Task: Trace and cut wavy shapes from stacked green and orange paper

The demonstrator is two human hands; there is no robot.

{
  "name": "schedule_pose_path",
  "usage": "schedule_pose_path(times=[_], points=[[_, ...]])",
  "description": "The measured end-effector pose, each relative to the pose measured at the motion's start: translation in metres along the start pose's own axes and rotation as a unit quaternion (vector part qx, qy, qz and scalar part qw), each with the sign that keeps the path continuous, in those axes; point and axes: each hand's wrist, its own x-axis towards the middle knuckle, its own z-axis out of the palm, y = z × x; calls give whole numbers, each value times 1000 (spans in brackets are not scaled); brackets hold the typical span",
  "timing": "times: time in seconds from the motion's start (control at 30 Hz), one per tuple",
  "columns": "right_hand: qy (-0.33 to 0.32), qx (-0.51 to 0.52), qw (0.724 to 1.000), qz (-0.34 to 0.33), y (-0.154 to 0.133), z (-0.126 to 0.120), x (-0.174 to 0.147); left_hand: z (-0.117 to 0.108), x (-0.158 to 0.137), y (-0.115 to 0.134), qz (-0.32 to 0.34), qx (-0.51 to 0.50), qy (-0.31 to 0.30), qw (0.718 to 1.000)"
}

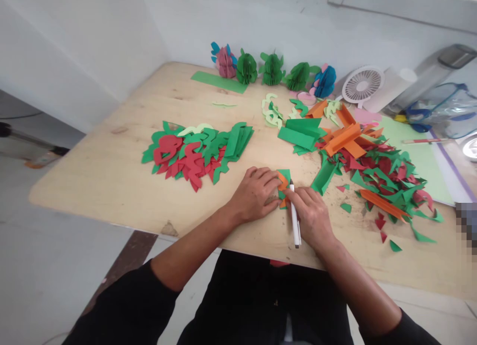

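Note:
My left hand [257, 193] lies on the table with its fingers stretched out, pressing at the left edge of a small green paper piece [286, 174]. On that green piece rests an orange curvy paper cutout [282, 181], partly hidden by my fingers. My right hand [312, 213] is closed around a white pen [295, 220] with dark ends. The pen's upper end stands over the right side of the green paper, and its lower end points toward me. To the left lies a pile of red and green paper cutouts [192, 161].
Red, green and orange paper scraps [391, 176] spread over the right side. Folded green strips [301, 133] lie ahead. Along the wall stand green honeycomb paper figures [273, 69], a pink one [225, 61], a blue one [324, 81], a small white fan [362, 85] and a clear bottle [428, 79].

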Motion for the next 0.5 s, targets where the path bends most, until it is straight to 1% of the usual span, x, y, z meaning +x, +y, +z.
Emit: schedule_pose_path(times=[0.5], points=[[-1,0,1000,-3,0,-1,0,2,-1,-1,2,19,4,1000]])
